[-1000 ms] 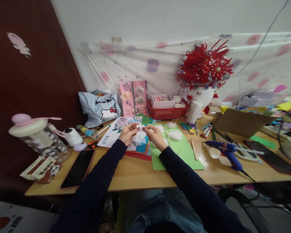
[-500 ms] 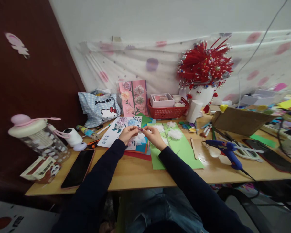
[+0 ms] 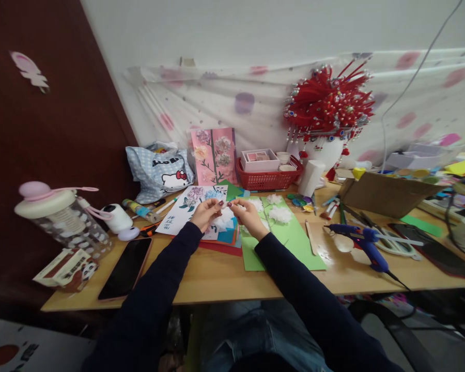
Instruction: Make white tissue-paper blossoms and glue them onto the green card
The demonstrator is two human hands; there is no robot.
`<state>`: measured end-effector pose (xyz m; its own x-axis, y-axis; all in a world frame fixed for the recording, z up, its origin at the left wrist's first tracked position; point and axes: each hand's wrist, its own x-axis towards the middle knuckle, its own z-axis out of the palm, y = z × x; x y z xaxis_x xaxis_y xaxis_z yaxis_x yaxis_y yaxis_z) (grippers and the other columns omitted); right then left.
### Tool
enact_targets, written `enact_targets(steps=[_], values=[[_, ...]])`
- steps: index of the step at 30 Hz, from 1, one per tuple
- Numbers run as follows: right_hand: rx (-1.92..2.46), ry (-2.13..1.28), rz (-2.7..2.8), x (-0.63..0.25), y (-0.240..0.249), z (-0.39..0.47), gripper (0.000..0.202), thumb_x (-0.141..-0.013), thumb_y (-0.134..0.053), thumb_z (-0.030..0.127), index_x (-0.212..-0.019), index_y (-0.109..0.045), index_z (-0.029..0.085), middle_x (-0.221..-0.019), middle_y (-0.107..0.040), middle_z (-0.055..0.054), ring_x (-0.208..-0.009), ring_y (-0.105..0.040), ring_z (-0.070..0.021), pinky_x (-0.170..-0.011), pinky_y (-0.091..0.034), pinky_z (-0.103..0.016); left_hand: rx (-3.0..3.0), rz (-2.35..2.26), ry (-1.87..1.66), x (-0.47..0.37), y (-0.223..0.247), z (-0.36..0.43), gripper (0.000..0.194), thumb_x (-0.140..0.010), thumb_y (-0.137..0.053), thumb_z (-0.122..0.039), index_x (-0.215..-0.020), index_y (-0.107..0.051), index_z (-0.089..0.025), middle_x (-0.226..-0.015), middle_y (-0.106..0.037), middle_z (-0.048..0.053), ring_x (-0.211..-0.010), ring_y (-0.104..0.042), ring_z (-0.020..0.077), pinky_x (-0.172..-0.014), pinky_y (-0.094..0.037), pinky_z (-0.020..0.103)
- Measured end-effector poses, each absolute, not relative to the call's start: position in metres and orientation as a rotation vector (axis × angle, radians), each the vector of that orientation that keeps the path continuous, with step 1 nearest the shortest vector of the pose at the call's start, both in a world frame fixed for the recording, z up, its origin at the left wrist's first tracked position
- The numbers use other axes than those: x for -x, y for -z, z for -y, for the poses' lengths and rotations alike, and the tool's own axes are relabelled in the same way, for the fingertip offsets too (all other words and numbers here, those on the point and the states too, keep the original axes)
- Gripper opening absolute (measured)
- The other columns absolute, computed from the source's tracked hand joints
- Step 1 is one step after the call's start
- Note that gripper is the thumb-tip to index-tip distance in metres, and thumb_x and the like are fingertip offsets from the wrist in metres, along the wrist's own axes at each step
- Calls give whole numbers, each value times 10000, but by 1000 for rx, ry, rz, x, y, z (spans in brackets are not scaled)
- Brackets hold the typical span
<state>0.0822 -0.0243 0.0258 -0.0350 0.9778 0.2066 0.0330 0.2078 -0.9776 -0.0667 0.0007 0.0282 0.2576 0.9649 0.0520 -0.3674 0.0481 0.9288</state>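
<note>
My left hand (image 3: 206,215) and my right hand (image 3: 248,217) meet above the papers, thumbs and forefingers pinched on a small white piece (image 3: 225,204) between them. Just below the fingertips is a white fluffy shape (image 3: 223,221), partly hidden by the hands. Under my right hand lies a light green sheet (image 3: 290,248) bearing several white fluffy flowers (image 3: 280,214) along a drawn stem. A white sheet with printed flowers and handwriting (image 3: 176,219) lies beside my left hand, over coloured papers.
A blue glue gun (image 3: 364,242) and a wooden stick (image 3: 310,237) lie on the right. On the left are a phone (image 3: 126,268), a bottle (image 3: 67,222) and a small carton (image 3: 66,269). Behind stand a red basket (image 3: 269,179) and a cloth bag (image 3: 160,173).
My fingertips have moved slightly apart, and more of the small white piece shows between them. The fluffy white shape below is still there.
</note>
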Motion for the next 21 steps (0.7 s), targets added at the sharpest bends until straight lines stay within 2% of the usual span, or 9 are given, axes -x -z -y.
enact_targets(steps=[5, 11, 13, 17, 21], values=[[971, -1155, 1293, -81, -26, 24, 358, -740, -549, 534, -710, -510, 180, -457, -327, 89, -363, -244, -39, -357, -171, -188, -1048, -742, -1204, 65, -31, 1, 462, -450, -837, -357, -660, -484, -146, -596, -553, -61, -541, -514, 36, -598, -436, 171], [844, -1276, 1218, -81, -31, 25, 358, -739, -563, 526, -761, -547, 169, -434, -255, 112, -350, -172, -36, -350, -118, -193, -1141, -721, -1187, 68, -28, 0, 454, -471, -834, -344, -632, -456, -150, -581, -518, -65, -556, -514, 48, -582, -414, 173], [812, -1364, 1225, -82, -31, 26, 341, -731, -577, 510, -701, -514, 176, -424, -247, 113, -350, -156, -34, -356, -99, -196, -1192, -683, -1175, 69, -28, 0, 455, -471, -836, -349, -621, -456, -149, -567, -512, -63, -562, -513, 55, -587, -410, 179], [781, -1481, 1259, -83, -32, 28, 406, -705, -614, 465, -549, -355, 195, -413, -237, 108, -363, -145, -26, -371, -83, -203, -1278, -608, -1123, 70, -29, 1, 460, -455, -845, -351, -607, -464, -144, -575, -537, -48, -558, -509, 62, -574, -397, 188], [772, -1488, 1305, -84, -32, 30, 413, -703, -626, 429, -527, -337, 193, -423, -240, 103, -368, -153, -27, -376, -84, -212, -1342, -581, -1028, 72, -30, 2, 467, -449, -845, -369, -595, -464, -142, -556, -533, -48, -521, -480, 55, -524, -364, 180]])
